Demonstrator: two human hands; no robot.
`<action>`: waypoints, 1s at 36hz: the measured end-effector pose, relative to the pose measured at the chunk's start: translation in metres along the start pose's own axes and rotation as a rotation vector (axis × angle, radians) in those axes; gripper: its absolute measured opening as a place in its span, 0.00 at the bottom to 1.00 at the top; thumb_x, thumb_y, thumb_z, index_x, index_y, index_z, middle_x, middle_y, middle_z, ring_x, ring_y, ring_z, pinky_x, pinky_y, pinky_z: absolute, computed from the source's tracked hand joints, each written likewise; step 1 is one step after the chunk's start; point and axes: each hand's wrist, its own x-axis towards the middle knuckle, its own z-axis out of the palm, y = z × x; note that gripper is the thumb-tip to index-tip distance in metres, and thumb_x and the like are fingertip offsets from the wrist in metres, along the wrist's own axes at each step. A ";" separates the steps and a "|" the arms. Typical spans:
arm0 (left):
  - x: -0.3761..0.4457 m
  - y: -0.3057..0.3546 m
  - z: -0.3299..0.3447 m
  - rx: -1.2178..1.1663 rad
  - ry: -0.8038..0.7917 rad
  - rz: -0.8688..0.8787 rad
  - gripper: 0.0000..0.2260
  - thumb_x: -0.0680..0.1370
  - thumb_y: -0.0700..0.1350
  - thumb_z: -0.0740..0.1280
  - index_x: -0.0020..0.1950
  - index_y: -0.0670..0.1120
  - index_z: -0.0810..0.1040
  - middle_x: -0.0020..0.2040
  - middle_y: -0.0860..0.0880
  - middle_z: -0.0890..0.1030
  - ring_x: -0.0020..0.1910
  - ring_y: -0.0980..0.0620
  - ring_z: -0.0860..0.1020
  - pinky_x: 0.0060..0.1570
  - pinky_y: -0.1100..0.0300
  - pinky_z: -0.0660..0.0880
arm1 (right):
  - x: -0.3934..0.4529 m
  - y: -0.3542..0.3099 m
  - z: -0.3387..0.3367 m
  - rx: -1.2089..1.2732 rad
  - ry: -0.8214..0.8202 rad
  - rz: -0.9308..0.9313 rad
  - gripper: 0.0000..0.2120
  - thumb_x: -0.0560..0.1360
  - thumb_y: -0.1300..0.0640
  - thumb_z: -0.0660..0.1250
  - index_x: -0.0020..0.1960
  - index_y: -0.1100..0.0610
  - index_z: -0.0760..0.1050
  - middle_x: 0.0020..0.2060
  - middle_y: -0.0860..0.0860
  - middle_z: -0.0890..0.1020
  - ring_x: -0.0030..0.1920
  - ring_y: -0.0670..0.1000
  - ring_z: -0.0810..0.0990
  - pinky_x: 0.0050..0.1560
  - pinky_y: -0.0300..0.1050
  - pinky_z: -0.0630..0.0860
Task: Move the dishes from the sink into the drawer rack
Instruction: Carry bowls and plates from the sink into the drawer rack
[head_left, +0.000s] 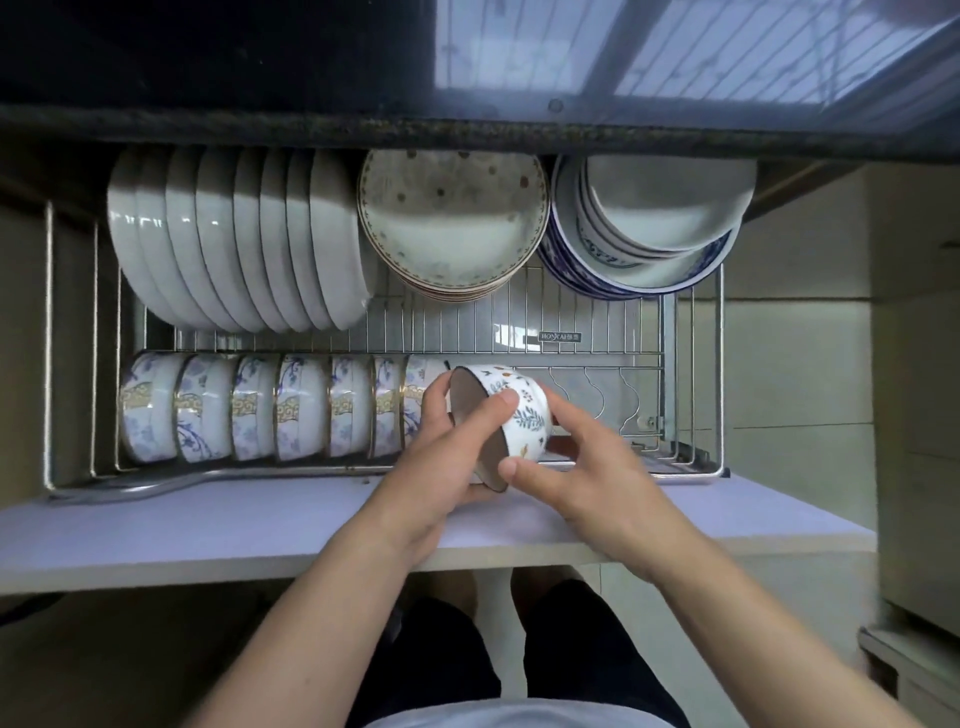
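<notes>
Leaf-patterned bowl (511, 421) gripped on edge by left hand (441, 457) and right hand (566, 467), liable to knock the blue-flowered bowls (260, 410) just left if slotted carelessly.

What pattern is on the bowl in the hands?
Blue leaves and small orange specks on white bowl, head view.
</notes>
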 end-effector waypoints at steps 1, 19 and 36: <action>0.000 0.000 -0.001 0.000 -0.009 -0.006 0.22 0.79 0.56 0.69 0.71 0.61 0.67 0.60 0.52 0.85 0.56 0.48 0.85 0.57 0.42 0.82 | 0.000 0.001 0.003 -0.043 0.019 -0.005 0.30 0.72 0.46 0.76 0.70 0.34 0.69 0.61 0.42 0.80 0.60 0.39 0.78 0.63 0.40 0.74; -0.002 -0.003 -0.020 -0.261 0.369 0.081 0.18 0.84 0.43 0.65 0.73 0.54 0.74 0.65 0.51 0.78 0.63 0.51 0.79 0.57 0.51 0.80 | 0.080 0.023 -0.022 -0.255 0.144 0.477 0.14 0.71 0.47 0.73 0.42 0.57 0.75 0.43 0.54 0.83 0.46 0.57 0.82 0.42 0.47 0.76; 0.000 -0.004 -0.022 -0.311 0.371 0.070 0.15 0.82 0.41 0.67 0.67 0.55 0.78 0.63 0.48 0.81 0.58 0.50 0.83 0.54 0.52 0.82 | 0.111 0.025 0.025 -0.192 0.041 0.561 0.17 0.74 0.45 0.75 0.42 0.57 0.74 0.43 0.53 0.81 0.46 0.56 0.81 0.49 0.47 0.77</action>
